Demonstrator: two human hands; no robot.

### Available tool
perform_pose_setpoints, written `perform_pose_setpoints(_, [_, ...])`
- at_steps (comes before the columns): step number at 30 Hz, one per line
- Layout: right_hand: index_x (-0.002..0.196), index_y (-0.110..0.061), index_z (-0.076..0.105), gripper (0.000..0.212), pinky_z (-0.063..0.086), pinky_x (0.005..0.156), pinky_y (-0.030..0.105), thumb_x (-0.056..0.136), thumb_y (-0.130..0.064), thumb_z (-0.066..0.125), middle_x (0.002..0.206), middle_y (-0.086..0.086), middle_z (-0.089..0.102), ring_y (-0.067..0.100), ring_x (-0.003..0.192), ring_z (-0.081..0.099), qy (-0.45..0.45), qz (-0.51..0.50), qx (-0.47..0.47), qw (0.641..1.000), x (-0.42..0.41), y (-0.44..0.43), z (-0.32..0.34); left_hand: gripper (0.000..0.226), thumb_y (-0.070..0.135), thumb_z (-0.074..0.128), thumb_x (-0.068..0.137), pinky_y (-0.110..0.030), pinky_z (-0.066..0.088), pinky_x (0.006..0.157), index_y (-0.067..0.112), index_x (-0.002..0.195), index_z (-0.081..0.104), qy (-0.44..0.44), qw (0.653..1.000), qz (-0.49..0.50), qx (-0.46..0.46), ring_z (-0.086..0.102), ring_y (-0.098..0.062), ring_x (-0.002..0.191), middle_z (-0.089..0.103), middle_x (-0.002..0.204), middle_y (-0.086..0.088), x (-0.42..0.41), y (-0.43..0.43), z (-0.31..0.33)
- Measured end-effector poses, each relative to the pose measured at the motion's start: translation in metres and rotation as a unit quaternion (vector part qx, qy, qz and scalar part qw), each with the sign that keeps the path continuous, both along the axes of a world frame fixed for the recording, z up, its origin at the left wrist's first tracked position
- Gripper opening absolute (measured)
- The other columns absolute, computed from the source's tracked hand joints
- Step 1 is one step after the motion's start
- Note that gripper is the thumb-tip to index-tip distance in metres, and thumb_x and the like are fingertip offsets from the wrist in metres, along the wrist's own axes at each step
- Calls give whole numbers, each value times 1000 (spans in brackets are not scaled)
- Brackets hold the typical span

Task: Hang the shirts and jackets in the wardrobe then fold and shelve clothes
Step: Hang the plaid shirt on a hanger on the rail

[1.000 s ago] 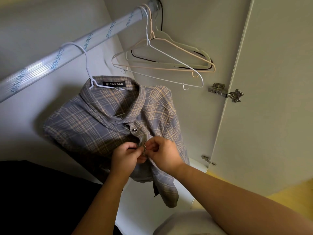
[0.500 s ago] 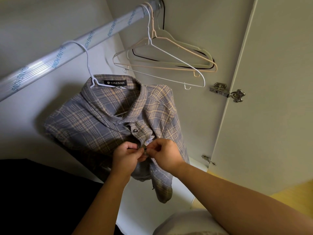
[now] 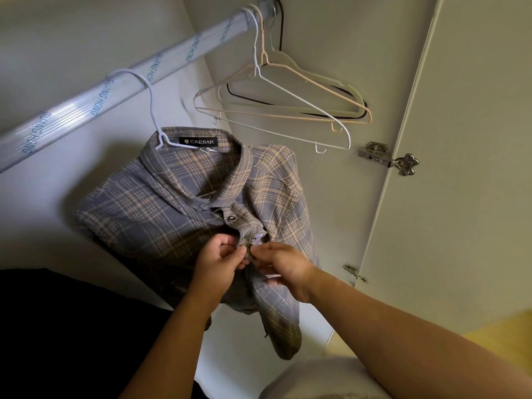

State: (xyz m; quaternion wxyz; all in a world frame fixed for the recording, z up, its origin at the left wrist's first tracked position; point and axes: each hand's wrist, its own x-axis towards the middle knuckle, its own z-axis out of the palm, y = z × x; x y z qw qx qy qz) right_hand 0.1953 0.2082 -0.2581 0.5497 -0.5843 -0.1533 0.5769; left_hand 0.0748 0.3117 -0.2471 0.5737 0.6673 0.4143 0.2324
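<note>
Shirt (image 3: 161,214) hung on a hanger (image 3: 149,110) from the rail (image 3: 86,102), spread above both hands. Left hand (image 3: 218,263) and right hand (image 3: 285,266) met fingertip to fingertip, curled and pinching its placket just below a fastened button (image 3: 231,218). Hanging looked done for this one, with buttoning under way and folding and shelving still left. The wardrobe (image 3: 345,38) also held spare hangers (image 3: 288,110), up beyond the right hand.

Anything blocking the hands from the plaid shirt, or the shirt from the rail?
Nothing visible. Left hand and right hand pinch the plaid shirt at its button placket; it hangs from the rail on a white hanger.
</note>
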Motion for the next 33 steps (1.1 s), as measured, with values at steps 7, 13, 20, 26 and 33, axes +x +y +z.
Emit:
perform_pose_setpoints(7, [105,-21,68,32,45,56,8,78,-16,84,91,-6,73,-5,68,66,-144,57,11,988,-5,0,-6,29,1,64,93,-30,55,81,27,104,59,5,1000,19,17,69,-18,94,69,101,-6,0,-1,0])
perform_pose_setpoints(13, [95,-16,66,18,52,67,16,82,-15,79,88,0,72,6,74,65,-248,41,10,968,-7,2,-8,33,-3,68,88,-20,53,71,26,103,63,23,997,11,72,67,-11,86,67,96,-4,-1,1,0])
perform_pose_setpoints(20, [101,-8,67,15,45,53,15,88,-1,68,77,3,63,8,59,55,-120,-62,29,990,-4,3,-7,38,-19,60,86,-17,56,73,15,102,65,-51,998,13,-16,74,-14,92,72,99,-3,-3,1,-4])
perform_pose_setpoints(26, [108,-2,69,18,49,63,14,91,1,63,84,4,69,9,72,62,-69,-82,54,993,-1,1,-5,36,-18,67,82,-18,55,72,14,97,65,-33,999,29,-17,74,-14,87,73,96,-5,-1,-4,-13])
perform_pose_setpoints(33, [89,-17,75,22,53,67,21,93,-3,59,80,-1,75,11,74,69,-26,-101,76,992,2,5,-3,32,2,80,75,-38,57,83,31,78,67,163,980,-1,118,68,-10,86,72,83,12,-13,-3,-33])
